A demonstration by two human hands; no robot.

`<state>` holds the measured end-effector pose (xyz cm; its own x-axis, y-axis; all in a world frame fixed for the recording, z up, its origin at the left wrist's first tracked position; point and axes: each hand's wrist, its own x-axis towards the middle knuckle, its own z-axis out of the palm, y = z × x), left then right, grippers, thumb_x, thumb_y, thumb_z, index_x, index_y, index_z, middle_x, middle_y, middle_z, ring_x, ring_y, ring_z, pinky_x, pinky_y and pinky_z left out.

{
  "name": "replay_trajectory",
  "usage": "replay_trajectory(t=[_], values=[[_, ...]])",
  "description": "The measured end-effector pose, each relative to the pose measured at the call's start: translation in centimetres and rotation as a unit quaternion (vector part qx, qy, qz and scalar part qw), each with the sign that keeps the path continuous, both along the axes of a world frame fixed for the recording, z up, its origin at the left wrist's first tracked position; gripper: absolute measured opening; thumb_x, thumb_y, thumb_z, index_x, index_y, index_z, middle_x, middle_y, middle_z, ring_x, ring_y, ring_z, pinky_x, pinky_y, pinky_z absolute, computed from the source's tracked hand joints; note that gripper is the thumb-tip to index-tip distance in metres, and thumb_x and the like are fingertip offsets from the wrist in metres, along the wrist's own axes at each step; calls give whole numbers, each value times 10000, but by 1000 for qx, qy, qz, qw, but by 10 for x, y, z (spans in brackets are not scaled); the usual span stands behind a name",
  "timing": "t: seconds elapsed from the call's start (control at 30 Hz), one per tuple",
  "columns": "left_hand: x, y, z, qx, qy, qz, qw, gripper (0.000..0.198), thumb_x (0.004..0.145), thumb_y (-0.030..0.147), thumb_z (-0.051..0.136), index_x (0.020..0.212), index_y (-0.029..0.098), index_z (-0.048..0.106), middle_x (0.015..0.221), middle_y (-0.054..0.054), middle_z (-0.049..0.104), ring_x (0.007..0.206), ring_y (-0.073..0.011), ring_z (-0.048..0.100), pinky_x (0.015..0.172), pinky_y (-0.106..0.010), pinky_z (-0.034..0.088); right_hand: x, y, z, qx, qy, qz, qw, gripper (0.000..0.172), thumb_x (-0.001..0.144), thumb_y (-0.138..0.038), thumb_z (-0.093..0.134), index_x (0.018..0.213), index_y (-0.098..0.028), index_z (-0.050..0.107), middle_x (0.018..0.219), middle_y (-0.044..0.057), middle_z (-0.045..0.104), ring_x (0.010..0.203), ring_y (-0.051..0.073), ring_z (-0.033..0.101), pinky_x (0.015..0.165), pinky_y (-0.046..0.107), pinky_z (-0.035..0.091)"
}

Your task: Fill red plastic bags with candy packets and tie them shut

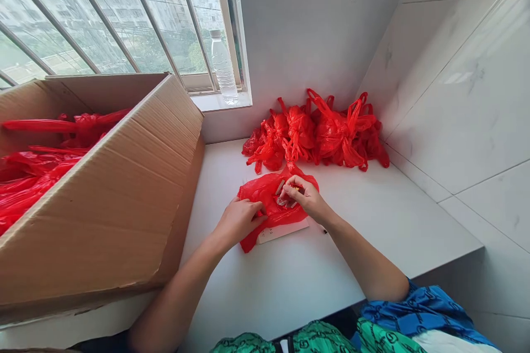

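Note:
A red plastic bag [265,190] lies spread open on the white table in front of me. Several small items [285,197], too small to name, show in its middle. My left hand [242,219] is closed on the bag's near left edge. Over the small items, my right hand [304,196] has its thumb and fingers pinched together; whatever is between them is too small to make out. Partly covered by the bag, a white paper or card [285,230] with faint writing lies under its near side.
A large cardboard box [124,198] holding red bags [45,168] stands at left. Knotted red bags [331,129] are piled against the back wall. A clear bottle [223,69] stands on the sill by the barred window. A small dark object [325,230] lies beside my right wrist.

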<state>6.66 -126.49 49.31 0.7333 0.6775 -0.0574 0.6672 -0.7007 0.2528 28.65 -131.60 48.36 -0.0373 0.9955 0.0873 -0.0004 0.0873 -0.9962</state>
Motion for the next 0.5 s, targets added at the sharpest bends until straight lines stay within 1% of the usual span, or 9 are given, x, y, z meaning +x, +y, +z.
replay_trajectory(t=[0.07, 0.13, 0.2, 0.27, 0.33, 0.4, 0.47, 0.5], values=[[-1, -1, -1, -3, 9, -20, 1000, 186, 909, 300, 563, 793, 211, 678, 786, -9, 676, 759, -175, 602, 763, -323, 368, -1, 1, -6, 17, -126, -25, 992, 272, 925, -454, 546, 809, -208, 542, 765, 8, 675, 694, 150, 631, 666, 271, 482], [-2, -1, 0, 1, 21, -31, 999, 236, 899, 334, 586, 724, 204, 677, 826, -17, 645, 754, -168, 583, 744, -320, 362, 0, 3, -12, 34, -274, -53, 960, 216, 929, -359, 539, 785, -203, 574, 735, 5, 676, 682, 156, 625, 657, 267, 448], [-5, 0, 0, 4, 34, -27, 999, 285, 881, 354, 609, 654, 189, 656, 879, -22, 613, 728, -152, 558, 727, -318, 359, 3, 3, -17, 47, -373, -61, 924, 150, 930, -255, 518, 849, -201, 632, 829, 20, 717, 764, 171, 655, 693, 269, 443], [-6, 1, 1, 8, 42, -22, 999, 313, 870, 362, 619, 618, 176, 631, 929, -24, 599, 716, -143, 546, 725, -323, 359, 6, 4, -21, 52, -416, -54, 906, 195, 935, -179, 487, 993, -213, 669, 1000, 33, 739, 914, 185, 677, 761, 270, 452], [-7, 1, 1, 15, 43, -22, 999, 320, 856, 363, 628, 603, 168, 600, 956, -26, 602, 724, -150, 551, 724, -330, 358, 7, 4, -22, 50, -443, -49, 894, 268, 940, -144, 474, 1108, -223, 668, 1092, 39, 730, 1005, 193, 672, 803, 271, 456], [-6, 1, 0, 20, 37, -29, 999, 239, 822, 327, 654, 652, 173, 589, 984, -31, 612, 762, -174, 567, 709, -329, 360, 6, 4, -23, 47, -470, -47, 880, 267, 946, -159, 489, 1131, -218, 673, 1101, 48, 722, 1000, 198, 672, 793, 273, 459], [-5, 0, -2, 14, 28, -37, 999, 97, 785, 255, 667, 782, 188, 597, 981, -35, 621, 798, -198, 579, 685, -319, 365, 1, 4, -25, 48, -494, -41, 867, 224, 952, -215, 523, 1101, -216, 691, 1083, 53, 712, 941, 195, 676, 742, 271, 458], [-4, 0, -3, 9, 23, -40, 999, 111, 773, 219, 664, 853, 195, 591, 964, -33, 624, 807, -205, 582, 676, -314, 368, -2, 4, -27, 52, -505, -34, 861, 208, 952, -244, 540, 1083, -220, 699, 1069, 52, 707, 909, 190, 674, 708, 267, 452]])
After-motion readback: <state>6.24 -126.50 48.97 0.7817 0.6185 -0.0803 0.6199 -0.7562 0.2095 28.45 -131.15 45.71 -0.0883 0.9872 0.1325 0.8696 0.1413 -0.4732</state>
